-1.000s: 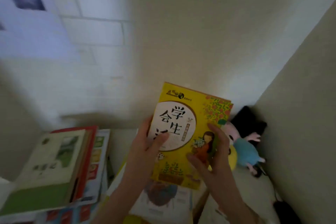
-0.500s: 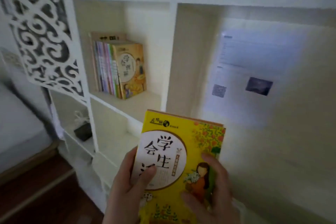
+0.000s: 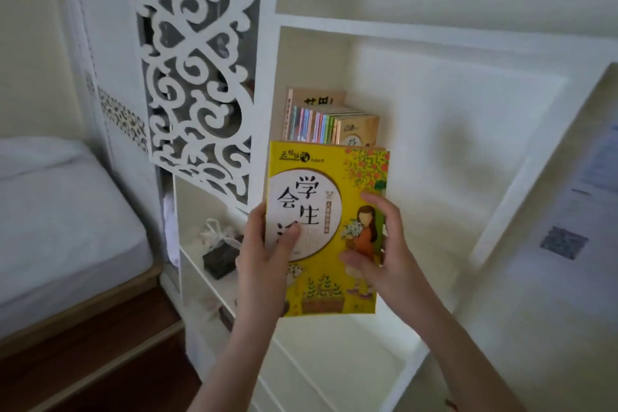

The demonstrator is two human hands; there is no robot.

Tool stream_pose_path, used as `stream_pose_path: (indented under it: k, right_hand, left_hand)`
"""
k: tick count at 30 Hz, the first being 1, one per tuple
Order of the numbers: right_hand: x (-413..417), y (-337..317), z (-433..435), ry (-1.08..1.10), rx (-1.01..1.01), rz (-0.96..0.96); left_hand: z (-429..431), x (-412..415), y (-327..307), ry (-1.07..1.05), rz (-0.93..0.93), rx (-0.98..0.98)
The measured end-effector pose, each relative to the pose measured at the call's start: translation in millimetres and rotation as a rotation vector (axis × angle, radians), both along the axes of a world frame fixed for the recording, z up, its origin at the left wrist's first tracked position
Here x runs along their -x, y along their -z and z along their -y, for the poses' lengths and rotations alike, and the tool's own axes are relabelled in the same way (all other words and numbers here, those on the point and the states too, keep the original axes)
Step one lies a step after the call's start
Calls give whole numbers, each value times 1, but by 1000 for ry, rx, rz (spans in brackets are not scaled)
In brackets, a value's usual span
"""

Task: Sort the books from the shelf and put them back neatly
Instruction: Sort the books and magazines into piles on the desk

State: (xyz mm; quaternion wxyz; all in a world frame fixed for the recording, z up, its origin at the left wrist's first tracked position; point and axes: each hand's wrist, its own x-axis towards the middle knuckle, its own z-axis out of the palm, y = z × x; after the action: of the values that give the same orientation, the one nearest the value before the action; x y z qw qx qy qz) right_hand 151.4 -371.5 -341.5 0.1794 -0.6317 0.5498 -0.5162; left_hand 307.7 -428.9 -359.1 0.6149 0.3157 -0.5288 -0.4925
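White bedding covers a mattress [image 3: 60,217] at the far left, lying on a brown wooden bed frame [image 3: 83,311]. Beside it rises a white panel cut through with curling scrollwork [image 3: 197,60], forming the left part of a white shelf unit [image 3: 401,33]. Below the panel, in a lower open compartment, sits a small dark box with a pale ribbon bow [image 3: 219,257].

Right of that, the person's left hand [image 3: 264,261] holds the left edge of a yellow paperback book with a round white title patch and a drawing of a girl carrying flowers [image 3: 329,211]. The thumb lies across the front cover, so this grip is clamped on the book. The book is upright in the air, cover towards the camera, in front of the upper compartment.

Behind its top edge, a row of thin upright books with coloured spines [image 3: 321,124] stands at the compartment's left wall, a tan-covered one at the right end. The right hand [image 3: 381,251] holds the yellow book's right edge, its grip likewise clamped on it.

At the far right, a pale sheet of paper with a dark blurred square [image 3: 565,242] lies flat against a surface.
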Motion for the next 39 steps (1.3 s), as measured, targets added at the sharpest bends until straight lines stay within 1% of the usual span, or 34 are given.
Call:
stream_pose_path:
  k: [3, 5, 7, 9, 10, 12, 14, 15, 16, 17, 18, 19, 21, 22, 23, 25, 26, 27, 28, 29, 30, 31, 33, 34, 35, 37, 39]
  right_hand:
    - [13, -3, 18, 15, -2, 12]
    - [23, -1, 31, 71, 22, -8]
    - [31, 3, 46, 214, 83, -79]
    - [40, 12, 61, 406, 119, -138]
    - [44, 18, 69, 484, 98, -141]
    - [50, 29, 84, 538, 33, -170]
    - [48, 39, 98, 493, 7, -212]
    - [45, 40, 103, 494, -29, -298]
    - [42, 43, 108, 474, -68, -280]
    - [40, 44, 110, 457, -91, -200]
    - [45, 50, 115, 435, -93, -195]
    - [51, 56, 116, 429, -53, -247]
    - [59, 59, 126, 447, -37, -272]
    - [59, 57, 129, 413, -44, -272]
    - [61, 56, 133, 404, 21, -276]
    - [65, 57, 142, 457, 136, -278]
    - [66, 59, 143, 404, 89, -264]
    - [72, 64, 146, 402, 24, -300]
    - [77, 67, 152, 421, -36, -275]
    - [80, 69, 154, 436, -24, -287]
    - [81, 72, 155, 454, 14, -258]
    - [83, 72, 157, 493, 20, -269]
    - [73, 53, 144, 448, -52, -255]
    - [66, 43, 138, 406, -94, -109]
    - [63, 37, 133, 400, -137, -45]
    - [58, 28, 115, 385, -165, 17]
    - [48, 16, 87, 365, -124, 53]
  left_hand:
    - [22, 11, -5, 33, -17, 1]
    - [34, 22, -9, 52, -35, 1]
    - [46, 41, -10, 62, -64, 6]
    - [56, 65, -10, 47, -62, 10]
    - [63, 80, -7, 38, -61, 11]
    - [77, 109, -1, 16, -78, -2]
    - [91, 135, 7, -44, -47, -5]
    - [96, 145, 11, -93, 31, 9]
    - [99, 152, 13, -150, 128, 33]
    - [101, 157, 15, -206, 200, 76]
    - [103, 159, 18, -244, 230, 143]
    - [106, 161, 20, -259, 238, 219]
    - [115, 163, 26, -220, 271, 371]
    - [119, 164, 29, -177, 302, 433]
    - [122, 165, 30, -127, 331, 471]
    - [129, 169, 30, -72, 385, 495]
    - [132, 171, 30, -87, 409, 498]
    - [134, 173, 31, -112, 434, 498]
    - [135, 175, 32, -137, 459, 497]
    - [137, 176, 34, -154, 480, 494]
    - [138, 176, 34, -161, 492, 491]
    - [139, 175, 35, -159, 494, 485]
    - [136, 168, 32, -136, 459, 471]
    - [132, 161, 29, -128, 418, 469]
    - [126, 153, 25, -123, 363, 475]
    - [106, 133, 13, -114, 267, 484]
    - [79, 112, -1, -45, 205, 468]
